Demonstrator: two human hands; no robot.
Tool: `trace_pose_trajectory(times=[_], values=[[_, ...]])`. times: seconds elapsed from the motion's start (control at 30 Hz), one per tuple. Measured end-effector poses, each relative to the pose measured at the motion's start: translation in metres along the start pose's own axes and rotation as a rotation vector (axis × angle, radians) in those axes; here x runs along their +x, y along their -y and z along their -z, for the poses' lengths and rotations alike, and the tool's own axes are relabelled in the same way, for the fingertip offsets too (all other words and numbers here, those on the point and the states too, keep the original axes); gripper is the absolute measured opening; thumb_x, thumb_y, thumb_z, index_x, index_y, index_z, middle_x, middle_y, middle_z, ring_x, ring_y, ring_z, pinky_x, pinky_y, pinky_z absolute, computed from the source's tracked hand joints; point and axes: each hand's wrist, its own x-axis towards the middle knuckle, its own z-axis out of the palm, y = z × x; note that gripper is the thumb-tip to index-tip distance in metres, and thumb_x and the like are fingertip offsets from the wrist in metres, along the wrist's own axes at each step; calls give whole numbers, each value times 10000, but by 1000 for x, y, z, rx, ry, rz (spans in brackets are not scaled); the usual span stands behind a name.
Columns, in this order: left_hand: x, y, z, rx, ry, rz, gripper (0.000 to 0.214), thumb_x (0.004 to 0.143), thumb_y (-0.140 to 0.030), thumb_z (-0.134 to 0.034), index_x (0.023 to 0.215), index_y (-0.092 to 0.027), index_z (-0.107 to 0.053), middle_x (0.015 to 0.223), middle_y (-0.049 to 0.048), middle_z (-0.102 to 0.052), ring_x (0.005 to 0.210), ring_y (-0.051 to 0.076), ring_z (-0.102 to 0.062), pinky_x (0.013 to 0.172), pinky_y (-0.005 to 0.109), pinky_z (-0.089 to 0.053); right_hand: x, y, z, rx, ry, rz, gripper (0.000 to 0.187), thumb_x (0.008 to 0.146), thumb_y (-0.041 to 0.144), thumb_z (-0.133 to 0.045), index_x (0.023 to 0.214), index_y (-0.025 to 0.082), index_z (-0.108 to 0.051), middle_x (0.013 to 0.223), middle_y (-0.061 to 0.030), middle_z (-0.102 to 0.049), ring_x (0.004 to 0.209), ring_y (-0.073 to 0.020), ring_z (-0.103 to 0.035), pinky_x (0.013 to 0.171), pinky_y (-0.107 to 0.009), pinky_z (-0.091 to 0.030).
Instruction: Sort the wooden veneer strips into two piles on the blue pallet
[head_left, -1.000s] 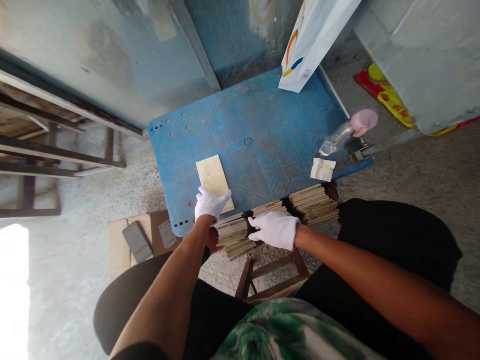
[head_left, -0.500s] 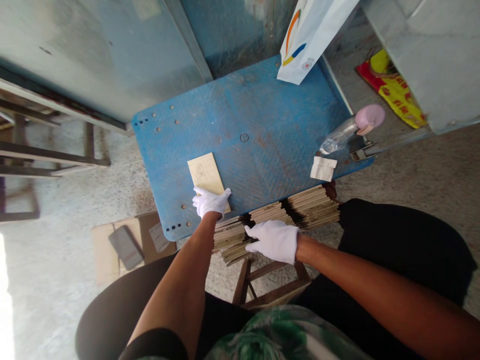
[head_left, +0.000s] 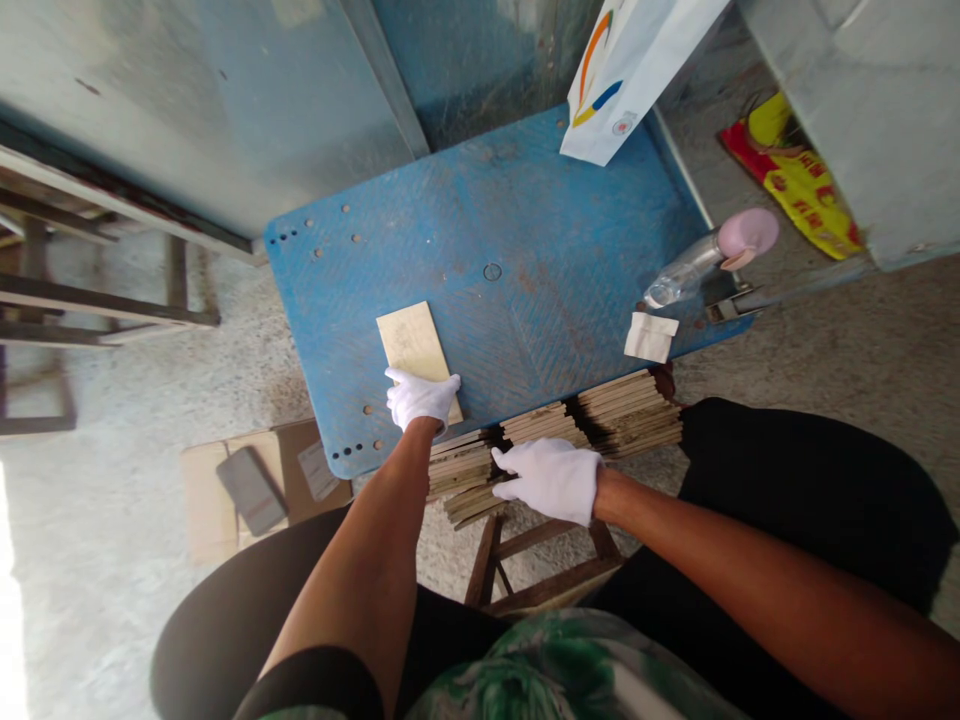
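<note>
A thin pale rectangular board (head_left: 414, 338), looking like wood, lies flat on the blue tabletop (head_left: 555, 300). My left hand (head_left: 420, 398), in a white glove, grips its near end across the width, thumb at the right edge and fingers at the left. Below the table's near edge, stacks of similar thin boards (head_left: 630, 412) stand on edge in rows. My right hand (head_left: 551, 480), also gloved in white, is over the left and middle stacks with thumb and fingers apart. Nothing shows between them; whether the palm touches the boards is hidden.
A clear bottle with a pink lid (head_left: 686, 270) lies by the table's right end, beside a folded white paper (head_left: 651, 337). A white paper bag (head_left: 611, 110) stands at the back right. A wooden stool (head_left: 487, 560) is below the stacks. A phone-like grey slab (head_left: 253, 490) rests on cardboard (head_left: 206, 500).
The whole view has shifted very slightly. Both hands and the board keep practically the same places on and beside the table.
</note>
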Motion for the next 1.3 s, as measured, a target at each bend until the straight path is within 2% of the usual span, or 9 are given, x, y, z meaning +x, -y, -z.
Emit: trace_pose_trajectory(times=[0.27, 0.47, 0.6, 0.77, 0.97, 1.3], values=[[-1, -3, 1, 36, -19, -26, 1291, 471, -700, -691, 1433, -44, -134, 1262, 283, -476, 1177, 415, -489, 934, 484, -446, 1, 0, 0, 5, -17, -13, 533, 873, 527, -454, 1260, 178, -567, 1119, -127, -671, 941, -284, -652, 744, -341, -458], [0, -2, 6, 35, 9, -66, 1303, 498, -664, -699, 1439, 5, -95, 1261, 301, -481, 1188, 416, -483, 937, 468, -447, 2, -1, -2, -1, -35, -20, 540, 873, 541, -445, 1271, 192, -555, 1092, -122, -679, 930, -285, -653, 735, -343, -458], [-2, 0, 9, 36, 3, -73, 1335, 503, -737, -657, 1448, -1, -66, 1252, 287, -495, 1143, 418, -514, 931, 491, -447, 1, 0, -1, -9, -26, -10, 538, 876, 538, -445, 1264, 182, -559, 1096, -128, -675, 928, -283, -653, 735, -339, -455], [-6, 0, 6, 40, -1, -55, 1298, 514, -785, -629, 1437, -36, -105, 1290, 302, -437, 1184, 439, -449, 937, 493, -413, 2, 1, -1, -24, -14, -24, 538, 874, 542, -449, 1272, 195, -550, 1091, -124, -674, 921, -270, -653, 731, -326, -454], [-2, 2, 2, -4, 38, -41, 1329, 532, -766, -654, 1436, -20, -26, 1309, 315, -370, 1184, 453, -411, 918, 505, -387, 4, 0, -5, -14, -22, -18, 536, 871, 537, -451, 1259, 183, -560, 1075, -126, -680, 917, -283, -654, 725, -338, -456], [1, 0, 4, -14, 36, 9, 1187, 576, -586, -729, 1424, -72, -76, 1303, 281, -376, 1177, 418, -429, 901, 473, -403, 4, -1, -5, -12, -11, -34, 548, 871, 550, -449, 1270, 190, -556, 1097, -128, -673, 927, -283, -653, 732, -342, -458]])
